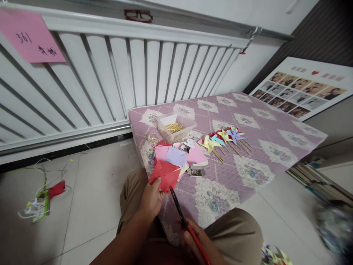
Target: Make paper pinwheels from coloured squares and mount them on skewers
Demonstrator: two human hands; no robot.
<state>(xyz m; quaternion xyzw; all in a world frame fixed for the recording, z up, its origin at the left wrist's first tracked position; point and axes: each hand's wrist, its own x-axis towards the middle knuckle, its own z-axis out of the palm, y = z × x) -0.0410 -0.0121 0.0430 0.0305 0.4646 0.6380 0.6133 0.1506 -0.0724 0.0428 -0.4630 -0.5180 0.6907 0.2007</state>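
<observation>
Between thumb and fingers, my left hand [153, 197] pinches a square of red paper [167, 174] over the near edge of the table. My right hand [194, 235] grips red-handled scissors [178, 208], their dark blades pointing up at the lower edge of that paper. Whether the blades are apart or together is hard to tell. Just beyond the red square lies a lilac paper piece [175, 156] on a loose pile with pink paper [196, 154] and yellow sheets. A small grey box [196, 170] sits to the right of the pile.
On the patterned tablecloth [217, 202], a clear plastic box [176, 125] holds thin wooden sticks. Several paper pinwheels [220, 141] on sticks lie right of it. A white radiator [110, 73] stands behind. A power strip [40, 208] with cables lies on the left floor.
</observation>
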